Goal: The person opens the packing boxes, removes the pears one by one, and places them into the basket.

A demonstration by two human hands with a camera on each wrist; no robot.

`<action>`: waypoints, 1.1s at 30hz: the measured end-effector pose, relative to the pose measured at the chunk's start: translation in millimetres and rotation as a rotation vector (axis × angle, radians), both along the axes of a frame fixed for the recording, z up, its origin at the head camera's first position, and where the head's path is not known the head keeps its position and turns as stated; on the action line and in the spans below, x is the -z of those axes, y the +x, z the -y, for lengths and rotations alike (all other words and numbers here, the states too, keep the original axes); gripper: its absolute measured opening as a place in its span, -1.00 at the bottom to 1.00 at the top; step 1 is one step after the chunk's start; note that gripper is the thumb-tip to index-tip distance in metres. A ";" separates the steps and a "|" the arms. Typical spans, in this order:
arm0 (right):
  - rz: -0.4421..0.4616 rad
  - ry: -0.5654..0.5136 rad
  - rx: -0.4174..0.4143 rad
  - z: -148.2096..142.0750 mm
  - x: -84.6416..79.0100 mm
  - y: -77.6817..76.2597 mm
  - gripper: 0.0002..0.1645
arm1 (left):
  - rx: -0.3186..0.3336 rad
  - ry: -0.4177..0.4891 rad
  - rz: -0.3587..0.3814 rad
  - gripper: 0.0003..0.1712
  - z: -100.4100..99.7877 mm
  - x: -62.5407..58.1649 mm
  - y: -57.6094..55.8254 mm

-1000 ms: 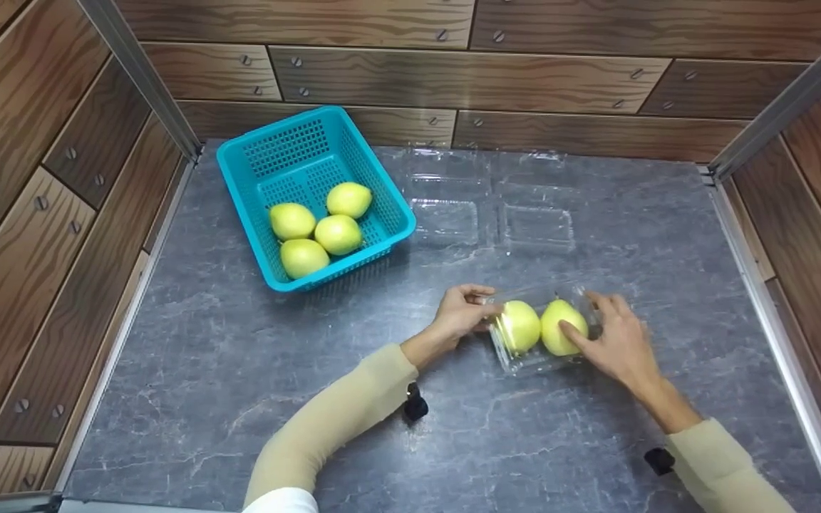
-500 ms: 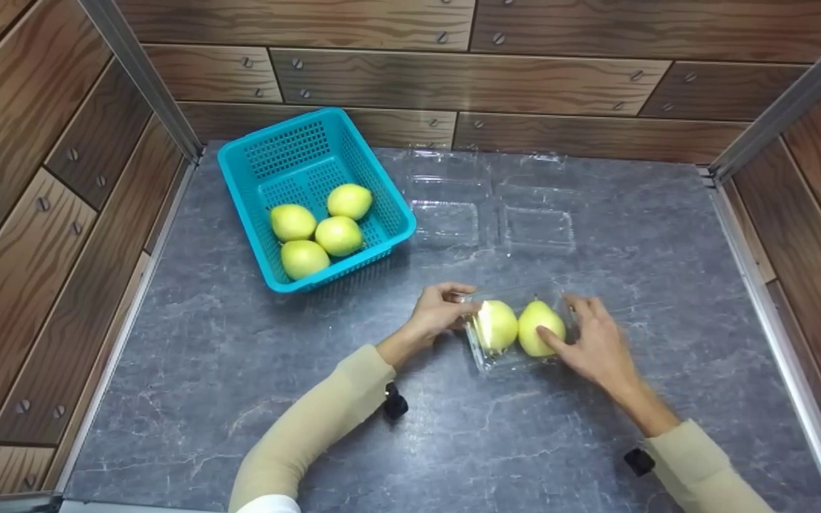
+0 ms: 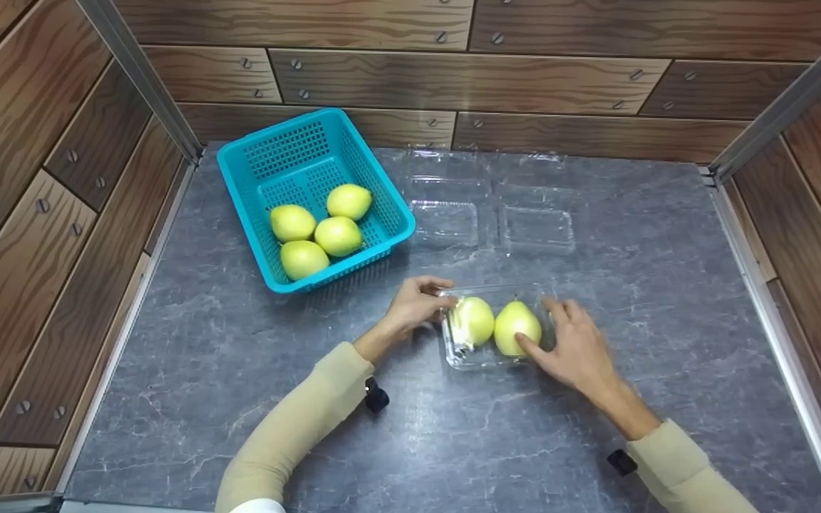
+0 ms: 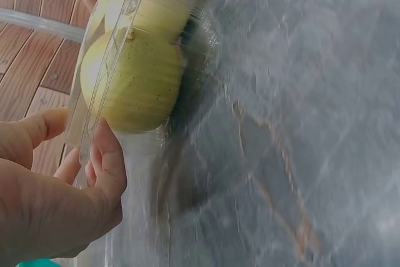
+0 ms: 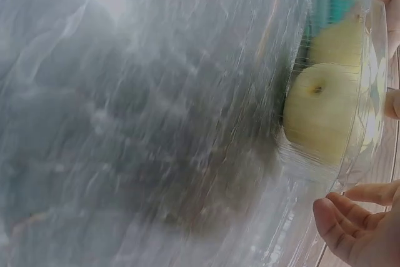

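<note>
A clear plastic clamshell container (image 3: 485,358) with two yellow-green pears, the left pear (image 3: 472,322) and the right pear (image 3: 517,329), is between my hands. My left hand (image 3: 414,306) pinches its left edge; in the left wrist view that hand (image 4: 75,186) has thumb and fingers at the rim. On the opposite side, my right hand (image 3: 576,349) grips the right end, its thumb over the right pear. The right wrist view shows the fingers of this hand (image 5: 362,220) curled at the rim. The lid lies over the pears.
A turquoise basket (image 3: 286,151) holding several pears stands back left. Behind the held container, clear plastic containers (image 3: 445,222) lie open on the grey marbled table (image 3: 239,399). Wood-patterned walls (image 3: 467,78) enclose the back and sides.
Both hands have moved left across the table, bringing the clamshell container and its pears along. Their grips look the same. The basket and the other containers have stayed put.
</note>
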State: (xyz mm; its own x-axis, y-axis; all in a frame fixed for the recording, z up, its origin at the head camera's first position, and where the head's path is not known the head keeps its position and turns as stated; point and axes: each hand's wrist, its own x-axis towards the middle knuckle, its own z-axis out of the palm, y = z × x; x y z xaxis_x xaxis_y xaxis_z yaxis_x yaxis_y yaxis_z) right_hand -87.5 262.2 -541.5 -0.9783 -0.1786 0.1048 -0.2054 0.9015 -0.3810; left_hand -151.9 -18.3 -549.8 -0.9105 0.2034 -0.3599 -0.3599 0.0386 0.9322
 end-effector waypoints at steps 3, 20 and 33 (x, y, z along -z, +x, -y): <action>-0.007 0.004 -0.014 4.6 1.1 2.7 0.03 | -0.006 -0.039 -0.052 -0.54 5.7 1.2 -1.5; -0.071 0.022 -0.078 29.9 7.3 12.9 0.04 | -0.041 -0.120 -0.114 -0.65 35.3 0.3 -0.1; -0.108 0.021 -0.120 39.4 9.5 21.7 0.01 | -0.053 -0.142 -0.128 -0.67 43.9 -0.5 -4.8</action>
